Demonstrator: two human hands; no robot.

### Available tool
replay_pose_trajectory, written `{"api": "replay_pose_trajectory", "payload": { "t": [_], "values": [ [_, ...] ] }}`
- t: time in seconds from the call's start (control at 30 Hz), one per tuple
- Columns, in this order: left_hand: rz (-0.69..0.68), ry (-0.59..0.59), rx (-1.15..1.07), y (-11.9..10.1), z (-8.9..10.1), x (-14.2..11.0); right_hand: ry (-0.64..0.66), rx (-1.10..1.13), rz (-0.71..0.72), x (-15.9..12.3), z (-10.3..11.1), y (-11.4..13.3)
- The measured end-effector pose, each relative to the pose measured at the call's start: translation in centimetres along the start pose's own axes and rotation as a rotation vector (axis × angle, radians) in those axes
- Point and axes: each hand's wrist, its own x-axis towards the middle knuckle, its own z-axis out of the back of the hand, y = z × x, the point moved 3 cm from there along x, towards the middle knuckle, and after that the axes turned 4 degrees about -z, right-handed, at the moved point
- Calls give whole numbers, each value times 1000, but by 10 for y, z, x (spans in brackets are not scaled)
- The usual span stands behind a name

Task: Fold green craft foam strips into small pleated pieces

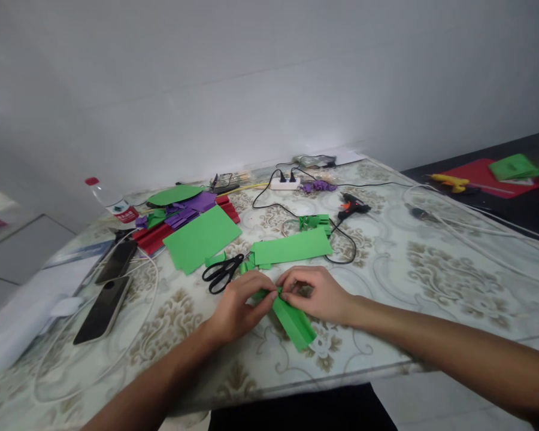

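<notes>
A folded strip of green paper (294, 323) slants toward me near the table's front edge. My left hand (242, 302) pinches its far end between thumb and forefinger. From the other side my right hand (314, 293) pinches the same end, its fingertips nearly meeting the left ones. The fingers cover the gripped part of the paper. Just beyond my hands lies a flat green paper strip (291, 246). Black-handled scissors (222, 273) rest left of it, their blades partly under green scraps.
Green sheets (202, 238) lie with purple paper (191, 209) and red paper (153, 238) at the left. A glue gun (354, 205) and power strip (285, 183) sit farther back. Two phones (102, 311), a bottle (117, 206) and white cables (476, 239) flank the work area.
</notes>
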Motion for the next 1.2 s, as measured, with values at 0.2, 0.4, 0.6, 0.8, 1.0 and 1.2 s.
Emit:
{"api": "replay_pose_trajectory", "payload": {
  "t": [0.2,0.4,0.6,0.8,1.0,1.2],
  "values": [
    [-9,-48,33,0,0,0,-35,61,-2,0,0,-3],
    [-5,-44,65,2,-1,-1,-61,59,-34,1,1,-7],
    [4,-47,90,5,-3,-5,-74,18,-21,1,1,-8],
    [-37,-58,93,3,-3,-4,-58,81,-47,0,0,-8],
    [-4,-47,92,4,-2,-4,-33,208,-164,2,-1,-10],
    [46,-24,109,7,-2,-6,15,333,-202,6,-2,-15]
  ]
}}
